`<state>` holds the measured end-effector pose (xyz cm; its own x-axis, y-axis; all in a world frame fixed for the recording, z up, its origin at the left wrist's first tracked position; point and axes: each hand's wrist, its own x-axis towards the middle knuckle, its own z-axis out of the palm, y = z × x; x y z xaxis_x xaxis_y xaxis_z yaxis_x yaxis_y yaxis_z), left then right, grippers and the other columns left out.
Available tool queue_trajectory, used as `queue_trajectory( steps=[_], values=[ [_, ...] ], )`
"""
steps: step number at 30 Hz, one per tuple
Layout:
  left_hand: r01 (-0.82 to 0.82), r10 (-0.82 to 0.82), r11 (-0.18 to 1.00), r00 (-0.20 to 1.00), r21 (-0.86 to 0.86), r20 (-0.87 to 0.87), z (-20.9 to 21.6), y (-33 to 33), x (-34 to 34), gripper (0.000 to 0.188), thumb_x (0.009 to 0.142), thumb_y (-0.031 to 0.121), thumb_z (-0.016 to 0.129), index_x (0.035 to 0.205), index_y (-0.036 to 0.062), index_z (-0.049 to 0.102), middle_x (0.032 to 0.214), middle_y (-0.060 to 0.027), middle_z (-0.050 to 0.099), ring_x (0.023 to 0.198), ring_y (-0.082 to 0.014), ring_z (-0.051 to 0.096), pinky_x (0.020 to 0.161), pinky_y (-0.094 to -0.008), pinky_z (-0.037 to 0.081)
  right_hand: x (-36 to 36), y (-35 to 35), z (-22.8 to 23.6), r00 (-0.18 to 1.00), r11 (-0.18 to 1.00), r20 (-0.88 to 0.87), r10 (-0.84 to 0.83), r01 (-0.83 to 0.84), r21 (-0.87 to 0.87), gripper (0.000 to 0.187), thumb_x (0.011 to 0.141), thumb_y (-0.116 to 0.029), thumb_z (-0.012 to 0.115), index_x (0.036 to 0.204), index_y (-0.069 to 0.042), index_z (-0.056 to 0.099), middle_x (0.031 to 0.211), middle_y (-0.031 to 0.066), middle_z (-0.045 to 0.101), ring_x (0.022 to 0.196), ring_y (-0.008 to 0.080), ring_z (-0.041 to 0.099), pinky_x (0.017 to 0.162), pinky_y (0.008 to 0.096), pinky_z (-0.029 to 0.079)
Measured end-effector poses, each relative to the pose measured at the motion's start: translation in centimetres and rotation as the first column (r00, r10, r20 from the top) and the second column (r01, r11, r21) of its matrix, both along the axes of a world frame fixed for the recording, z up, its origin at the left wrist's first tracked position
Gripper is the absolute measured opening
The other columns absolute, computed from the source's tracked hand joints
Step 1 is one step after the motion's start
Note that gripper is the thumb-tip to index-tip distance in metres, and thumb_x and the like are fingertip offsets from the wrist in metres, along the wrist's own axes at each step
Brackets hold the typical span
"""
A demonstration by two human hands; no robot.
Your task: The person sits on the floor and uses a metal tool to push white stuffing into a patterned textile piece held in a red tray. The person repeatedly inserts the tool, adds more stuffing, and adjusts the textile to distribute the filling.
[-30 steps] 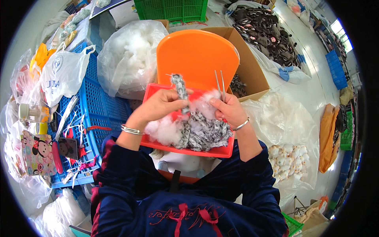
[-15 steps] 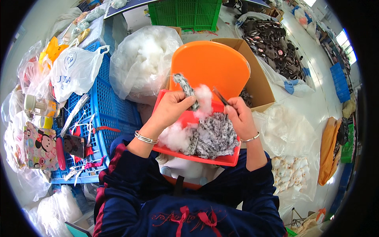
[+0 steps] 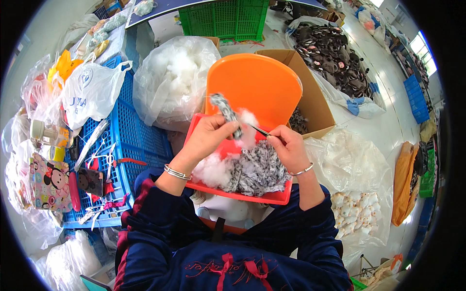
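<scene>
My left hand pinches a small furry grey-and-white fabric tube, held slanted above a red tray. A tuft of white stuffing sits against the tube's right side. In my right hand is a pair of dark tweezers, its tips at the tuft close to my left fingertips. Whether the tips grip the fibres is too small to tell. Below, the tray holds a heap of similar grey furry pieces with loose white fluff on its left.
Beyond the tray rises an orange chair back, with a cardboard box to its right. A clear bag of stuffing stands left of the chair. Blue crates at my left carry scissors. Bagged dark pieces lie far right.
The tweezers have swung leftward from upright to nearly level, their tips now at the tuft. My left hand still holds the fabric tube. The whole view has shifted slightly.
</scene>
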<state>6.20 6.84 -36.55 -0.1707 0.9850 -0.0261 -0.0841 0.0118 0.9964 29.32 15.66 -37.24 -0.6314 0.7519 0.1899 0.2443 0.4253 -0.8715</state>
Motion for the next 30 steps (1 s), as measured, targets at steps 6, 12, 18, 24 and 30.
queue_trajectory(
  steps=[6,12,18,24,30],
  values=[
    [-0.171,0.204,0.974,0.947,-0.146,0.249,0.7,0.2,0.0,0.027,0.094,0.021,0.065,0.073,0.0047,0.061,0.061,0.0027,0.053,0.051,-0.0042,0.044,0.047,-0.0212,0.034,-0.2,-0.8,0.8,1.000,1.000,-0.008,0.017,-0.017,-0.005,0.011,0.090,-0.009,0.066,0.089,0.000,0.060,0.075,0.0071,0.059,0.067,0.0143,0.056,0.061,0.0275,0.045],
    [-0.118,0.133,0.989,0.976,-0.093,0.171,0.8,-0.2,0.5,0.028,0.093,0.019,0.066,0.071,0.0027,0.061,0.062,-0.0006,0.058,0.051,-0.0058,0.049,0.048,-0.0210,0.037,-0.9,-1.1,0.6,0.999,0.999,-0.011,0.048,-0.048,-0.002,0.010,0.089,-0.007,0.067,0.089,0.000,0.061,0.074,0.0076,0.059,0.065,0.0154,0.055,0.060,0.0269,0.044],
    [-0.140,0.147,0.987,0.984,-0.072,0.101,0.9,-0.3,1.3,0.028,0.093,0.019,0.066,0.071,0.0021,0.063,0.062,-0.0006,0.059,0.053,-0.0059,0.051,0.049,-0.0214,0.039,-1.1,-1.5,-0.1,0.995,0.987,-0.094,0.025,-0.039,-0.157,0.010,0.090,-0.007,0.067,0.089,0.001,0.061,0.073,0.0045,0.058,0.065,0.0097,0.053,0.060,0.0246,0.044],
    [-0.161,0.168,0.984,0.981,-0.071,0.094,1.2,-0.3,1.0,0.028,0.093,0.019,0.066,0.072,0.0013,0.063,0.062,-0.0007,0.059,0.054,-0.0061,0.052,0.050,-0.0214,0.040,-1.3,-1.6,0.7,0.996,0.988,-0.086,0.038,-0.050,-0.144,0.011,0.090,-0.007,0.067,0.089,0.001,0.061,0.075,0.0036,0.058,0.067,0.0082,0.052,0.061,0.0236,0.044],
    [-0.185,0.194,0.979,0.974,-0.085,0.115,1.7,-0.4,0.9,0.028,0.093,0.018,0.067,0.071,0.0016,0.063,0.063,-0.0009,0.059,0.055,-0.0061,0.052,0.052,-0.0212,0.040,-0.9,-1.3,0.4,0.995,0.993,-0.095,0.030,-0.040,-0.112,0.011,0.090,-0.007,0.067,0.089,0.001,0.061,0.074,0.0040,0.059,0.066,0.0091,0.053,0.061,0.0239,0.044]
  ],
)
